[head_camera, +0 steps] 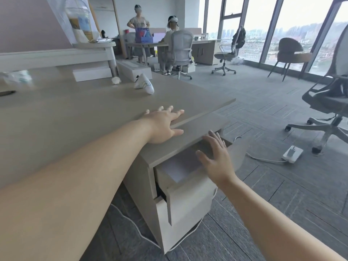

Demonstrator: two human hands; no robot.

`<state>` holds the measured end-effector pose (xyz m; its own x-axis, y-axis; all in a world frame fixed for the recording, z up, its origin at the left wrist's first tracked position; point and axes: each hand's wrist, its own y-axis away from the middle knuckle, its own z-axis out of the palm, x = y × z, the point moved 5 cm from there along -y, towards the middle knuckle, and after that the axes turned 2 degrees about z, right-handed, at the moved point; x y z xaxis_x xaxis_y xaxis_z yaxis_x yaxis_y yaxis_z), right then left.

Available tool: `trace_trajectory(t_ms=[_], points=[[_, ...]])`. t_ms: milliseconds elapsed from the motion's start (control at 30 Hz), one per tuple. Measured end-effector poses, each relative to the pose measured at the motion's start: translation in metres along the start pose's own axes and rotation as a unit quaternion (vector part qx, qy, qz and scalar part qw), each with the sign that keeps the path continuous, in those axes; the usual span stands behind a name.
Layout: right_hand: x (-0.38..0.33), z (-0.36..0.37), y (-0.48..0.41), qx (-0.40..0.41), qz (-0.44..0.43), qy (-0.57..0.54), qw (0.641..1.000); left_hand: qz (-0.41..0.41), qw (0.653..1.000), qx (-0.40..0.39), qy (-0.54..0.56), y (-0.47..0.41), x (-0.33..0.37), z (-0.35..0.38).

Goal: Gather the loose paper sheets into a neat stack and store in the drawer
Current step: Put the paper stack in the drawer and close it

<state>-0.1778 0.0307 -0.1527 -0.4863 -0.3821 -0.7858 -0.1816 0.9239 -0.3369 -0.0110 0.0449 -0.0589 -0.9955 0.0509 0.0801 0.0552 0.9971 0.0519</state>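
The top drawer of the pedestal under the desk stands pulled out. A stack of white paper sheets lies flat inside it, partly hidden under the pedestal top. My right hand hovers over the drawer's outer side with fingers spread, holding nothing. My left hand rests flat, fingers apart, on the edge of the desk where it meets the pedestal top, just above the drawer.
A white crumpled bag and a small paper wad lie farther back on the desk. A power strip with cables lies on the floor right of the drawer. A black office chair stands at right. Two people sit and stand at a far desk.
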Motion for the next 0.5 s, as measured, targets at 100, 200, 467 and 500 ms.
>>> trace_trajectory(t_ms=[100, 200, 467, 500], points=[[-0.008, 0.017, -0.012, -0.184, -0.006, -0.095, 0.978, 0.001, 1.0, -0.003, 0.007, -0.001, -0.001, 0.001], [-0.009, 0.031, -0.022, -0.288, -0.098, 0.157, 0.939, 0.001, 1.0, -0.008, 0.008, -0.002, 0.0, 0.001], [-0.016, 0.045, -0.045, -0.13, -0.135, 0.246, 0.951, 0.002, 1.0, -0.008, 0.012, -0.003, -0.002, 0.002], [-0.017, 0.045, -0.044, -0.122, -0.132, 0.249, 0.952, 0.004, 1.0, -0.006, 0.013, -0.004, -0.002, 0.002]])
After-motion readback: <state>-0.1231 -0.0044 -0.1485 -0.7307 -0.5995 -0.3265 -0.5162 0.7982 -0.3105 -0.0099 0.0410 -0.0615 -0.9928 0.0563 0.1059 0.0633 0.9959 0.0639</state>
